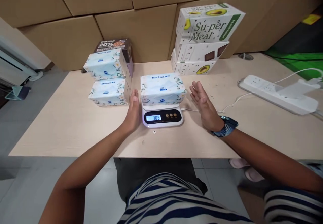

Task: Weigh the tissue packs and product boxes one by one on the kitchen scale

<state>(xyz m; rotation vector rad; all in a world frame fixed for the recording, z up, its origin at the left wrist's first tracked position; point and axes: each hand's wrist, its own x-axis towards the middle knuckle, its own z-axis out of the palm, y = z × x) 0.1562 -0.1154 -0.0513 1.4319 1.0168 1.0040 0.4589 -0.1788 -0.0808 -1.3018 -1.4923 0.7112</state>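
A pale blue Manhua tissue pack [163, 88] lies on a small white kitchen scale [163, 116] whose lit display reads 308. My left hand [133, 111] is open, fingers straight, just left of the scale and pack, a small gap away. My right hand [203, 106] is open too, palm turned toward the pack, a little to its right and not touching it. A dark watch band [225, 127] sits on my right wrist.
Two more tissue packs [107, 82] are stacked at the left, a dark 20% box [113, 44] behind them. Stacked Super Meal boxes [205, 37] stand at the back. A white power strip [276, 94] and cables lie at the right. Cardboard cartons [141, 28] wall the back of the beige table [75, 126].
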